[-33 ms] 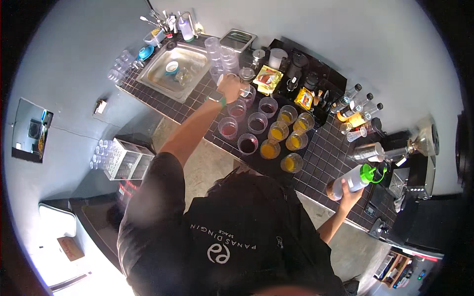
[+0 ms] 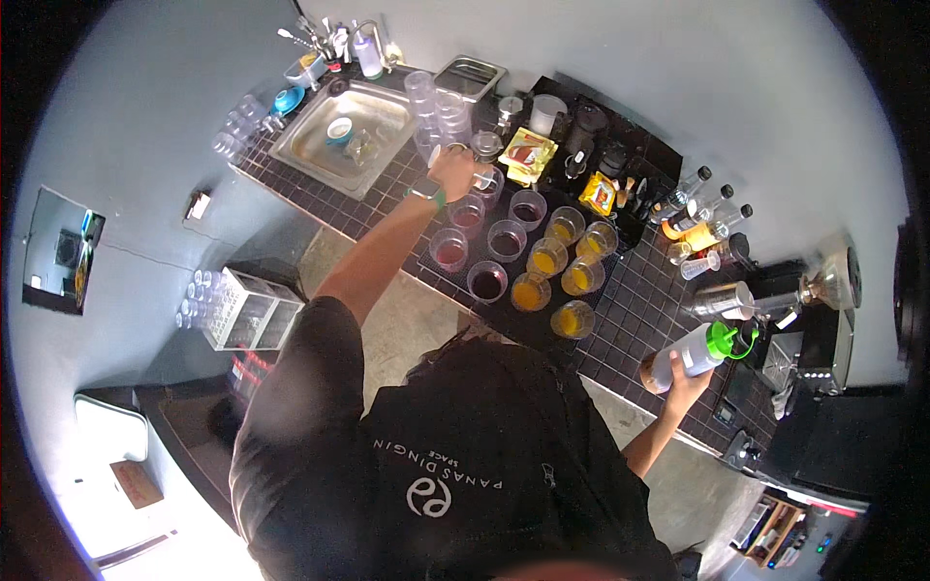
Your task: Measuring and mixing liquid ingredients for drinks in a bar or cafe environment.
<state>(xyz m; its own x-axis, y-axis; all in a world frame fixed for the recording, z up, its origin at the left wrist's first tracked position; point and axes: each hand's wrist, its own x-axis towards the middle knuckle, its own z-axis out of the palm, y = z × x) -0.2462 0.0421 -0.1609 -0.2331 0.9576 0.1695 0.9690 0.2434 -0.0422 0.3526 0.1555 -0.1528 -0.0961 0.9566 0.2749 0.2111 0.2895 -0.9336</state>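
My left hand (image 2: 453, 175), with a watch on its wrist, is closed around a small pale jigger (image 2: 481, 181), tipped over a clear plastic cup (image 2: 491, 190) at the back of the left group. The fingers hide most of the jigger. Cups of red drink (image 2: 449, 250) and dark drink (image 2: 486, 282) stand below that hand. To their right are several cups of yellow drink (image 2: 530, 291). At the right, my right hand (image 2: 686, 381) grips a clear squeeze bottle (image 2: 690, 352) with a green cap and some brown liquid at its bottom. The bottle leans to the right.
A steel sink (image 2: 288, 145) is at the far left, beside stacked clear cups (image 2: 451, 114). Yellow packets (image 2: 528, 155), jars and a black tray line the wall. Tall bottles (image 2: 712, 225), a clear measuring cup (image 2: 699, 264) and a metal shaker (image 2: 725, 301) stand on the right.
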